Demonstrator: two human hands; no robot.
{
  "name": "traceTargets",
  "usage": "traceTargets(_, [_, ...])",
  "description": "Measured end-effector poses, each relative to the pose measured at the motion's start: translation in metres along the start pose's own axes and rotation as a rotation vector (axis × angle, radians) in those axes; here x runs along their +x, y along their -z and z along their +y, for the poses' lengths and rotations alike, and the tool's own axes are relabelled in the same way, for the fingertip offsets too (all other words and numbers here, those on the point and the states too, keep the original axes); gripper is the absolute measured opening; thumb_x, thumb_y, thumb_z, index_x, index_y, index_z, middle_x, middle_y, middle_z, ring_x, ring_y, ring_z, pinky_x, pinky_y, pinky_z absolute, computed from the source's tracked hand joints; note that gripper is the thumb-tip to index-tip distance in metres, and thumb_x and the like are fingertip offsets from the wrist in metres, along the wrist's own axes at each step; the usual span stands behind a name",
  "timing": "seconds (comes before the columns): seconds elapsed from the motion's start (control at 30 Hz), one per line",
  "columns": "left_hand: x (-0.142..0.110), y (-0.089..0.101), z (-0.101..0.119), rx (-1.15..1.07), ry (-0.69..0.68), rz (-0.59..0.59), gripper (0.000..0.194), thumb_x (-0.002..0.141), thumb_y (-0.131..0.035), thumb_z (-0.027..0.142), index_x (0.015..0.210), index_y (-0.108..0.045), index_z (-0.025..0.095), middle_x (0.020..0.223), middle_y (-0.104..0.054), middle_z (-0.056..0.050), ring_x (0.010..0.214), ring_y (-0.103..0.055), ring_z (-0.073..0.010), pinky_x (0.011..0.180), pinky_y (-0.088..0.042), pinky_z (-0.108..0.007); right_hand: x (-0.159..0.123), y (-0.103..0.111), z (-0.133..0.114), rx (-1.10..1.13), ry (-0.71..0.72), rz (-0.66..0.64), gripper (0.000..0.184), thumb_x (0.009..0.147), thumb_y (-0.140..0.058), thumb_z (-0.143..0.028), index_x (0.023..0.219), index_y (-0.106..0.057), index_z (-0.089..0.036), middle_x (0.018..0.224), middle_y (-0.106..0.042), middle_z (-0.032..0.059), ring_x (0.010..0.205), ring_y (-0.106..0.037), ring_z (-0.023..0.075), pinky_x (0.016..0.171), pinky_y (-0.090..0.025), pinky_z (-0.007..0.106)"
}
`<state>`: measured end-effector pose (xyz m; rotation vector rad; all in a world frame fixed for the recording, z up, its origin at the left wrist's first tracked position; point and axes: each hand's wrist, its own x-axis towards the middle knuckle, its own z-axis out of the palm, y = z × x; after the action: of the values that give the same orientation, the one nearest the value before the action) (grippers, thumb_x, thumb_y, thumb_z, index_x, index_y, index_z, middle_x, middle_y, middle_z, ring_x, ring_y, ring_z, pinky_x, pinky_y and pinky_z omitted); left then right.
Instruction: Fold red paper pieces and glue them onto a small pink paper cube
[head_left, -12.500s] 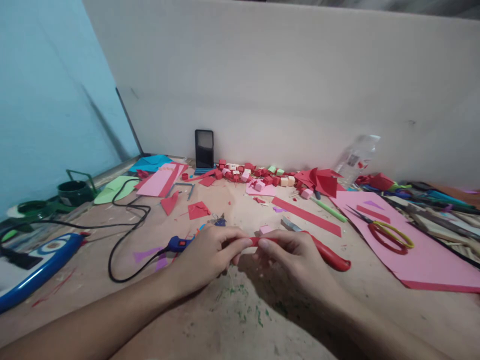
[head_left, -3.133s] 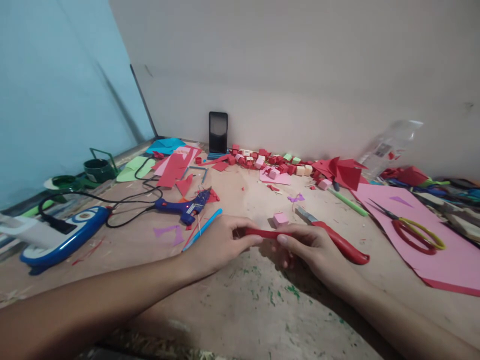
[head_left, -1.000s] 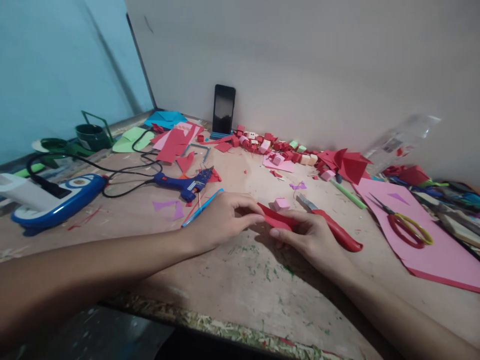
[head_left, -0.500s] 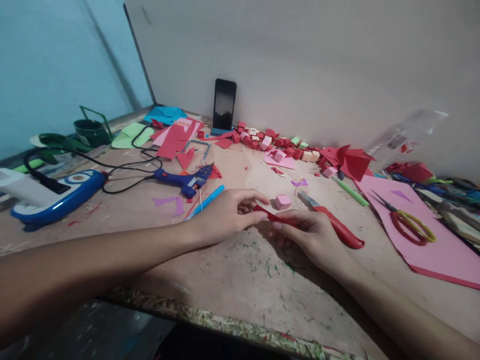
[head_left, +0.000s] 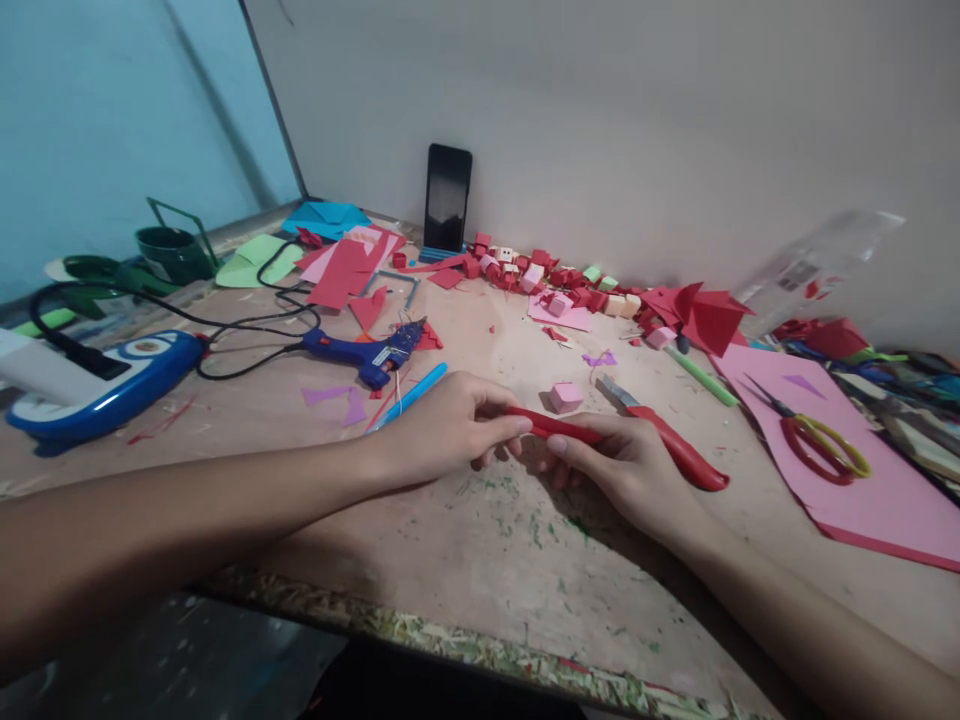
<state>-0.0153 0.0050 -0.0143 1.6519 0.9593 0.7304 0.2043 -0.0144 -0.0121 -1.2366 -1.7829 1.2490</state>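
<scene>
Between both hands I hold a narrow red paper strip (head_left: pixel 555 424) level above the table, in the head view's middle. My left hand (head_left: pixel 472 425) pinches its left end between thumb and fingers. At the other end, my right hand (head_left: pixel 611 455) grips it, thumb facing me. Part of the strip is hidden behind the fingers. Just beyond it sits a small pink paper cube (head_left: pixel 565 397). A red-handled utility knife (head_left: pixel 682 455) lies close to my right hand. Near my left wrist rests a blue stick (head_left: pixel 412 395), partly covered by the hand.
A blue glue gun (head_left: pixel 367 355) with its cord lies left, by a blue power strip (head_left: pixel 112 390). Scissors (head_left: pixel 825 445) rest on pink paper (head_left: pixel 885 510) at right. Small paper cubes (head_left: pixel 547 270) line the back wall beside a standing phone (head_left: pixel 448 200).
The red strip has turned so that more of its face shows between my hands. Both hands keep hold of it, with fingers slightly shifted. The view has moved a little.
</scene>
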Motion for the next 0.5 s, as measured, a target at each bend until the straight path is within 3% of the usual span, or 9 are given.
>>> traceTargets(0.13, [0.0004, 0.0002, 0.0003, -0.026, 0.013, 0.008, 0.023, 0.093, -0.063, 0.022, 0.075, -0.073, 0.012, 0.068, -0.072, -0.003, 0.05, -0.057, -0.0086, 0.05, -0.045, -0.019, 0.0, -0.0004, 0.0005, 0.006, -0.006, 0.031, 0.024, 0.087, -0.079, -0.043, 0.089, -0.086, -0.02, 0.068, -0.074, 0.004, 0.053, -0.062, 0.0152, 0.051, -0.052, 0.029])
traceTargets(0.5, [0.0006, 0.0005, -0.0018, -0.075, -0.017, -0.019, 0.018, 0.092, -0.063, 0.018, 0.079, -0.075, 0.012, 0.072, -0.072, -0.003, 0.053, -0.057, -0.0078, 0.05, -0.045, -0.018, 0.0008, 0.0014, -0.0003, 0.02, 0.005, -0.015, 0.027, 0.092, -0.075, -0.044, 0.083, -0.084, -0.02, 0.074, -0.079, 0.0068, 0.058, -0.067, 0.0162, 0.055, -0.055, 0.029])
